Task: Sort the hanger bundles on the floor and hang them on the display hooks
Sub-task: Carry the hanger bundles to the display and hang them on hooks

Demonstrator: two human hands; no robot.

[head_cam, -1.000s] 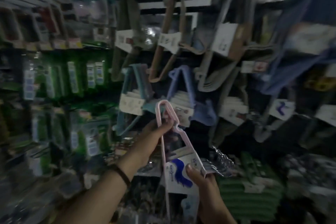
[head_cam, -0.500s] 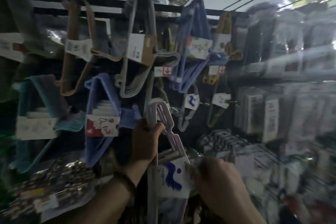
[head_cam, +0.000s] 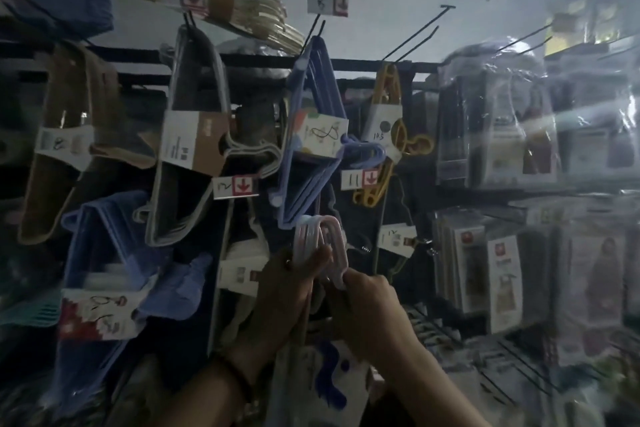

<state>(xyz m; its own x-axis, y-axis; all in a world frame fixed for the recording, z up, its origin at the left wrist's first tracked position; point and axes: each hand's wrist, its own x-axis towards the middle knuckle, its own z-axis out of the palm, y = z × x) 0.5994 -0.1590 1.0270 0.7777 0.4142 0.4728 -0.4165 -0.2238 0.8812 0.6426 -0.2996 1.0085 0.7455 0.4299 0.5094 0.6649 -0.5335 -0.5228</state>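
**1 pink bundle held at the rack, 2 hands on it**

1 pink hanger bundle (head_cam: 320, 243) is held up against the rack, its hook tops just under a hung lilac bundle (head_cam: 311, 135); contact there cannot be told. The left hand (head_cam: 287, 284) is curled round the hooks, and the right hand (head_cam: 367, 302) is wrapped round them just beside it. 4 more hung bundles are counted: tan (head_cam: 69, 135), grey (head_cam: 194, 149), yellow (head_cam: 388, 135), blue (head_cam: 104, 253). 1 bare display hook (head_cam: 415, 35) is seen above. 3 price tags are read: 6, 12, 11.
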